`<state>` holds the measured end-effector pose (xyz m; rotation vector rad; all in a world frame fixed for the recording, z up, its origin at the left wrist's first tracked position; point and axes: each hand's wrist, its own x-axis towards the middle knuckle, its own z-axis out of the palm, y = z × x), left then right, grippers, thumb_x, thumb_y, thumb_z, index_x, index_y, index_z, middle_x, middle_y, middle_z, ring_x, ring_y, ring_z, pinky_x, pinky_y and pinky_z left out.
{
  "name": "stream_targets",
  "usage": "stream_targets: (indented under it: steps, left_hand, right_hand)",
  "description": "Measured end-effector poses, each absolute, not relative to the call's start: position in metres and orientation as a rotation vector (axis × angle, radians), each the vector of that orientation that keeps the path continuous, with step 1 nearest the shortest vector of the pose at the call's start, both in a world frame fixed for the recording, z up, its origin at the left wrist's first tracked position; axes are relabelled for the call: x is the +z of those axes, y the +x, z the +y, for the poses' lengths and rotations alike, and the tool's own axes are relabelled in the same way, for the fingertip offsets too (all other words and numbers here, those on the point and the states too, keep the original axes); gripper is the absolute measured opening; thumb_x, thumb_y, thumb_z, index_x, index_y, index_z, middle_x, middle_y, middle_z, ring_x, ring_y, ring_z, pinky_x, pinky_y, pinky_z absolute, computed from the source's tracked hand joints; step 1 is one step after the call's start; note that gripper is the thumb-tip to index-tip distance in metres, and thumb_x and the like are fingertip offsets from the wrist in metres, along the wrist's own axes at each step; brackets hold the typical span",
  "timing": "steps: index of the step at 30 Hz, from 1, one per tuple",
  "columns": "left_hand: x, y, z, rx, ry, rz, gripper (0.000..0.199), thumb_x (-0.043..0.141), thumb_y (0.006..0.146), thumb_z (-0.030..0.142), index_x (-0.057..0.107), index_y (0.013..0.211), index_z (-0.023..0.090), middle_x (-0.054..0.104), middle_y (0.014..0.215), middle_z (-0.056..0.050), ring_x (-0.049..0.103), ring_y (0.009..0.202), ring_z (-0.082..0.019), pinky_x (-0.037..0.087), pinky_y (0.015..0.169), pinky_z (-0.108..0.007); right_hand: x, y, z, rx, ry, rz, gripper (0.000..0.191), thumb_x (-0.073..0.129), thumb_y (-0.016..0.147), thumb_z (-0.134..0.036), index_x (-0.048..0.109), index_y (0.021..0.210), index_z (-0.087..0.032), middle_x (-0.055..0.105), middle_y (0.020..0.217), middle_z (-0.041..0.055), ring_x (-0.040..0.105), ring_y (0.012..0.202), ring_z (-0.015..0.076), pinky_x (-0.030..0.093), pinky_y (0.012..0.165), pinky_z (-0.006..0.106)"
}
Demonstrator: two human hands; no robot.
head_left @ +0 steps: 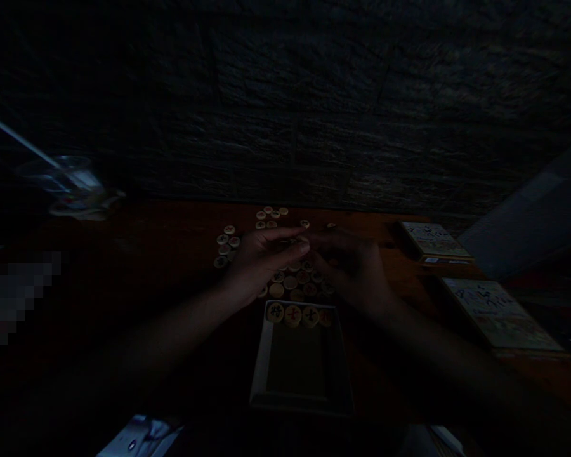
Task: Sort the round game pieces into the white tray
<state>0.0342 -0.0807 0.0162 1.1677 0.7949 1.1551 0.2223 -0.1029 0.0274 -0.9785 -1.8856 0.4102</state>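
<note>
Round wooden pieces (290,282) with red or dark characters lie in a loose group on the brown table (171,254). Above them my left hand (261,260) and my right hand (354,263) meet at the fingertips, with thumbs and fingers pinched together around a small piece that is barely visible in the dim light. Nearer to me stands an open shallow box (261,368). A row of pieces (292,314) lines its far end, and its bottom shows below them.
Two flat printed boxes (435,240) (502,314) lie at the right. A clear cup (76,181) with a straw stands at the far left. A dark stone-textured wall (290,127) rises behind the table.
</note>
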Motion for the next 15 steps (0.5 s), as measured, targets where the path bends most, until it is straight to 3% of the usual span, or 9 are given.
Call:
stream_targets:
  steps: [5,8,15]
  left_hand:
    - [0.025,0.037,-0.081,1.098,1.009,0.645,0.026,0.082,0.081,0.019,0.080,0.107,0.014,0.078,0.115,-0.012,0.074,0.100,-0.021,0.058,0.093,-0.033]
    - [0.028,0.038,-0.080,1.086,0.972,0.627,0.028,0.080,0.081,0.014,0.079,0.109,0.012,0.078,0.113,-0.013,0.074,0.097,-0.020,0.059,0.091,-0.032]
    - [0.023,0.036,-0.077,1.110,1.033,0.618,0.027,0.084,0.079,0.020,0.080,0.105,0.014,0.079,0.108,-0.011,0.076,0.093,-0.020,0.059,0.091,-0.033]
  right_hand:
    - [0.028,0.226,-0.100,0.309,-0.945,-1.919,0.028,0.072,0.090,-0.020,0.077,0.117,-0.023,0.072,0.100,0.0056,0.069,0.085,0.0175,0.055,0.070,0.029]
    - [0.028,0.228,-0.097,0.283,-0.946,-1.930,0.030,0.074,0.089,-0.022,0.076,0.120,-0.024,0.071,0.105,0.0059,0.068,0.084,0.0167,0.055,0.068,0.028]
    - [0.035,0.231,-0.098,0.216,-0.932,-2.025,0.023,0.072,0.091,-0.023,0.076,0.113,-0.021,0.072,0.106,0.0085,0.070,0.089,0.0188,0.056,0.073,0.029]
